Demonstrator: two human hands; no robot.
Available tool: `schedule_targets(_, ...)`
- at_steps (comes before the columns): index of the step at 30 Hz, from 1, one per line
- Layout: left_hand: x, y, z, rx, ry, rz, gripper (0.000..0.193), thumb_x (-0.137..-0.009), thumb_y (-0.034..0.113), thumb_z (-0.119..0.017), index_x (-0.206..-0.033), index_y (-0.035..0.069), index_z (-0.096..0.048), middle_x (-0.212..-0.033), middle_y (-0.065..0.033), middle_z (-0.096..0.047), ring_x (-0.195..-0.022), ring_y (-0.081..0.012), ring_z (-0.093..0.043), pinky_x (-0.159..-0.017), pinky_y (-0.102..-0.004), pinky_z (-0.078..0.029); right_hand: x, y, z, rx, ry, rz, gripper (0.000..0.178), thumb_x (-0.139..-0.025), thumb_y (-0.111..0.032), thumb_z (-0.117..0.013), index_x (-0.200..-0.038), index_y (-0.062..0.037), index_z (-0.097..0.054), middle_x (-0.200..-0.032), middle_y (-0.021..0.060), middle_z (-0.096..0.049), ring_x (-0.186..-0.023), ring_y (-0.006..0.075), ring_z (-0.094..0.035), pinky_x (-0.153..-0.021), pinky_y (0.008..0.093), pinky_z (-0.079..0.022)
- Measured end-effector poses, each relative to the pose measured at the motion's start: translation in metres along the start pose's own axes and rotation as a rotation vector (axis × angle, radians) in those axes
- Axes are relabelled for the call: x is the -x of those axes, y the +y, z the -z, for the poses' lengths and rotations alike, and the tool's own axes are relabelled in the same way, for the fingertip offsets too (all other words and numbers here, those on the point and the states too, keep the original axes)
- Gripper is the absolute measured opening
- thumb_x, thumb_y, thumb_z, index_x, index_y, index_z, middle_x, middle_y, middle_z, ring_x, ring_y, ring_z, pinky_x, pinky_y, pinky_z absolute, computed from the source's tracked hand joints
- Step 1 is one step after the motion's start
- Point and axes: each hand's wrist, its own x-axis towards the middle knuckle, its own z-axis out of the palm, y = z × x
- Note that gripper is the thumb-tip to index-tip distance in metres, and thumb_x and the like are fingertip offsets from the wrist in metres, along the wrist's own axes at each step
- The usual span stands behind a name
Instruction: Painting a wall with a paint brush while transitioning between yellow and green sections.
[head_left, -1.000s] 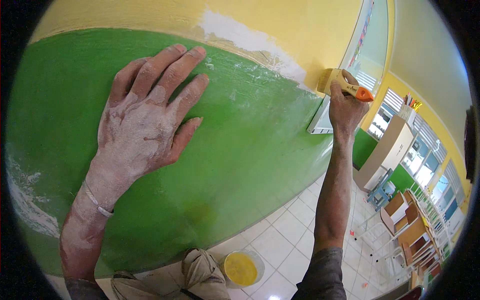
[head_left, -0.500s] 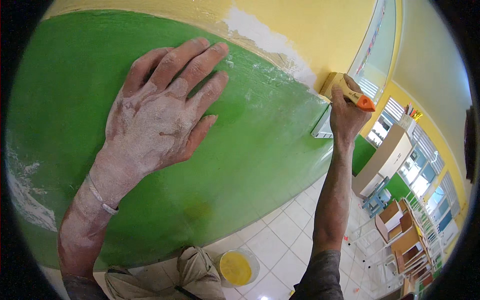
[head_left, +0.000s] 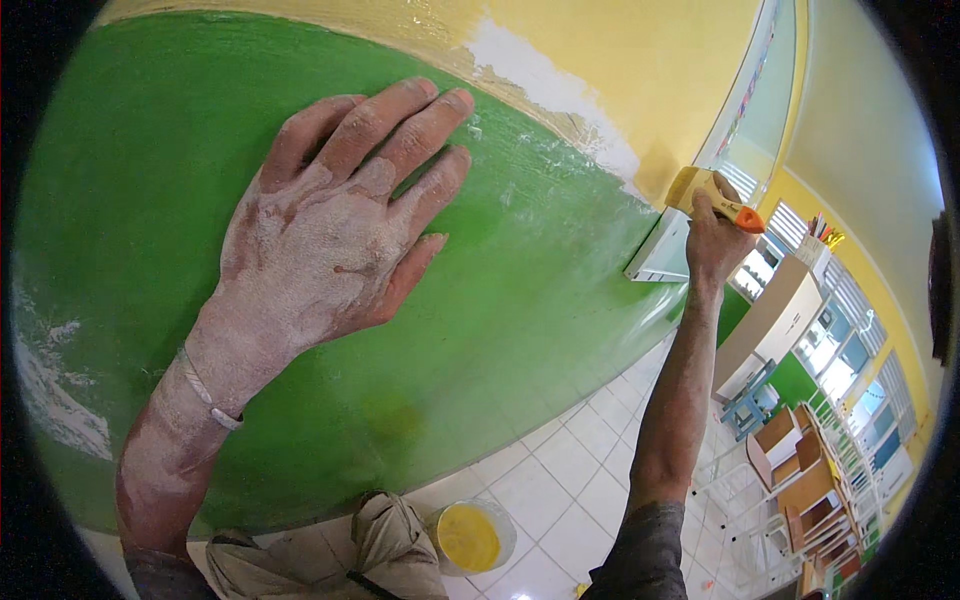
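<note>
My left hand (head_left: 325,235), dusted with whitish powder, rests with its fingers stretched out on the green lower part of the wall (head_left: 480,290). Its fingertips lie just below the border with the yellow upper part (head_left: 640,60). Further right, my right hand (head_left: 715,225) grips a paintbrush (head_left: 740,215) by its pale handle with an orange end. The brush's wide bristles are at the yellow paint, close to the wall's right edge. Between the hands, a bare white patch (head_left: 545,75) runs along the border. Below stands a bucket of yellow paint (head_left: 470,535).
A white frame (head_left: 660,250) sits at the wall's edge under the brush. Beyond it are a beige cabinet (head_left: 765,320), a blue stool (head_left: 745,405) and several wooden chairs (head_left: 800,465) on the white tiled floor (head_left: 540,490). My knee (head_left: 400,540) is beside the bucket.
My right hand has moved the brush a little to the right and down along the wall's edge. The left hand appears slightly further right, still flat on the wall.
</note>
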Motion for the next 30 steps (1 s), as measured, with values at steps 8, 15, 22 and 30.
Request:
schedule_targets(8,0.000,0.000,0.001,0.001,0.008,0.006,0.058,-0.075,0.029,-0.075,-0.128,0.015,-0.058,-0.151,-0.0033,-0.040,-0.140,-0.0239,-0.035,-0.111,-0.0455,-0.031,0.010,-0.003,-0.012,-0.024,-0.035,0.034,0.040,-0.083,-0.013,-0.066,-0.120,0.0032,-0.067,-0.103,0.0182,-0.073,-0.092,0.0203,-0.071,-0.085,0.0329,-0.056)
schedule_targets(15,0.001,-0.001,-0.001,0.035,0.020,0.000,0.058,-0.074,0.028,-0.076,-0.127,0.014,-0.058,-0.151,-0.0027,-0.041,-0.139,-0.0237,-0.036,-0.111,-0.0442,-0.032,0.015,-0.009,-0.013,-0.122,-0.027,0.044,0.038,-0.084,-0.009,-0.066,-0.120,0.0045,-0.067,-0.103,0.0187,-0.073,-0.091,0.0199,-0.071,-0.083,0.0317,-0.057)
schedule_targets(22,0.001,-0.001,-0.001,0.032,0.015,0.008,0.057,-0.074,0.028,-0.076,-0.126,0.014,-0.058,-0.151,-0.0023,-0.041,-0.139,-0.0237,-0.036,-0.111,-0.0440,-0.031,0.020,-0.021,-0.014,-0.170,-0.027,0.072,0.038,-0.084,-0.008,-0.066,-0.118,0.0077,-0.066,-0.103,0.0205,-0.072,-0.090,0.0205,-0.071,-0.082,0.0305,-0.057)
schedule_targets(30,0.000,-0.001,-0.002,0.031,0.007,0.008,0.055,-0.076,0.030,-0.075,-0.126,0.013,-0.059,-0.152,-0.0026,-0.040,-0.140,-0.0237,-0.035,-0.112,-0.0442,-0.030,0.021,-0.031,-0.012,-0.126,-0.032,0.069,0.037,-0.085,-0.011,-0.069,-0.118,0.0071,-0.067,-0.102,0.0202,-0.072,-0.087,0.0190,-0.071,-0.079,0.0295,-0.058)
